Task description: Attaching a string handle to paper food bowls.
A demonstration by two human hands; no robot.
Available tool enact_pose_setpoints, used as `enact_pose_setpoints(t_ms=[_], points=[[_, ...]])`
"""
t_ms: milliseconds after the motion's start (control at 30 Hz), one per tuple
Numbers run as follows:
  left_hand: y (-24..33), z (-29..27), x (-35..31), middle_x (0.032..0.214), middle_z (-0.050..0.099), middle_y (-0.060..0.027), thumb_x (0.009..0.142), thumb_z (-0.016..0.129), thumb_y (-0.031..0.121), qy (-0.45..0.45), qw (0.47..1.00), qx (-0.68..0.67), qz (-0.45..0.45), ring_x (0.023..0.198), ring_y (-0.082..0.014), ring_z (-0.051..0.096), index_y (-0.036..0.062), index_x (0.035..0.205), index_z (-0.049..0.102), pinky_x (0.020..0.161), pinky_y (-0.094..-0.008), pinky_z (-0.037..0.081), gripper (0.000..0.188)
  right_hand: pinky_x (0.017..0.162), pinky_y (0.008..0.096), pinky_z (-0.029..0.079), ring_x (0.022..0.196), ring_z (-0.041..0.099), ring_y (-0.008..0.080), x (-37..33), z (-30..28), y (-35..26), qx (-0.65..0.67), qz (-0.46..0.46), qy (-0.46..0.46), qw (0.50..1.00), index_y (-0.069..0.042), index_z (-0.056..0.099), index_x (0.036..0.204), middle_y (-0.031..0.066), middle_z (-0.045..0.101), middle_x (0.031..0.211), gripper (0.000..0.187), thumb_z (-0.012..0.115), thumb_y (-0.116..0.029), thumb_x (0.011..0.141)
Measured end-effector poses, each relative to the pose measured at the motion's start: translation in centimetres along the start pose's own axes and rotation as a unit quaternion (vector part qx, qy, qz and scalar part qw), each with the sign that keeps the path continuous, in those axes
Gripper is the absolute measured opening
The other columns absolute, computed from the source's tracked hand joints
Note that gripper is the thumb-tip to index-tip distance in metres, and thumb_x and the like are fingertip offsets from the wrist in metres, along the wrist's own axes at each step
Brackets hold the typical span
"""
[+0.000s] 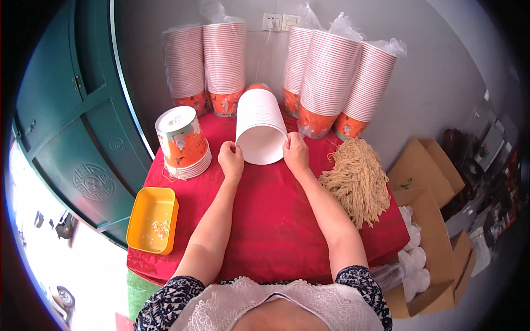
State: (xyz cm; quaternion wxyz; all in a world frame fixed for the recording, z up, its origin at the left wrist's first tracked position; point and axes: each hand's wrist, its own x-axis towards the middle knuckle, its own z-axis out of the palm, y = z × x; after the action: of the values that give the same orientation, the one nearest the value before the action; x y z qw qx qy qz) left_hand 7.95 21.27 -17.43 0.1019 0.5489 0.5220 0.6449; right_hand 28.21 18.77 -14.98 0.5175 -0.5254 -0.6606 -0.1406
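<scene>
A nested stack of white paper buckets (257,107) lies on its side on the red-covered table (259,220), its round mouth turned toward me. Orange shows at its far end. My left hand (231,160) has its fingers curled against the left side of the rim. On the right side of that rim, my right hand (296,151) is closed in a pinch. To the left stands a shorter stack of orange printed paper buckets (185,146), bottoms up, with some string at its base. Right of my right forearm lies a bundle of beige strings (359,182).
A yellow plastic tray (136,229) with small white bits sits at the table's left edge. Tall bagged bucket stacks (224,60) and more bagged stacks (330,77) line the grey wall. Open cardboard boxes (436,237) stand right of the table; a green door (83,121) is left.
</scene>
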Motion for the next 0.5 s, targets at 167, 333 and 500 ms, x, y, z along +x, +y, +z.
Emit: enact_pose_setpoints(t_ms=[167, 333, 500], points=[[0.6, -0.5, -0.6, 0.079, 0.066, -0.0174, 0.082, 0.064, 0.004, -0.011, 0.999, 0.006, 0.041, 0.074, -0.0357, 0.066, -0.0004, 0.087, 0.064, 0.07, -0.0447, 0.052, 0.007, 0.075, 0.0489, 0.052, 0.086, 0.061, 0.0419, -0.9, -1.6, -0.5, -0.013, 0.004, -0.029, 0.999, 0.0, 0.056, 0.105, 0.0223, 0.059, 0.094, 0.024, 0.062, -0.001, 0.082], [3.5, -2.4, -1.2, 0.1, 0.069, -0.0223, 0.081, 0.055, 0.003, -0.13, 0.988, 0.088, 0.01, 0.09, -0.0405, 0.067, 0.0018, 0.112, 0.068, 0.078, -0.0485, 0.053, 0.033, 0.08, 0.0497, 0.052, 0.089, 0.063, 0.0413, -1.6, -4.1, -0.7, 0.004, 0.01, -0.087, 0.996, 0.001, 0.06, 0.123, 0.0222, 0.063, 0.099, 0.038, 0.057, -0.006, 0.085], [7.4, -5.8, -2.6, 0.097, 0.069, -0.0273, 0.078, 0.057, 0.01, -0.245, 0.958, 0.147, 0.018, 0.092, -0.0418, 0.068, -0.0008, 0.132, 0.051, 0.082, -0.0487, 0.053, 0.055, 0.078, 0.0492, 0.052, 0.089, 0.063, 0.0409, -2.9, -7.6, -1.3, 0.029, 0.008, -0.114, 0.993, -0.004, 0.064, 0.119, 0.0212, 0.062, 0.098, 0.032, 0.054, -0.006, 0.088]])
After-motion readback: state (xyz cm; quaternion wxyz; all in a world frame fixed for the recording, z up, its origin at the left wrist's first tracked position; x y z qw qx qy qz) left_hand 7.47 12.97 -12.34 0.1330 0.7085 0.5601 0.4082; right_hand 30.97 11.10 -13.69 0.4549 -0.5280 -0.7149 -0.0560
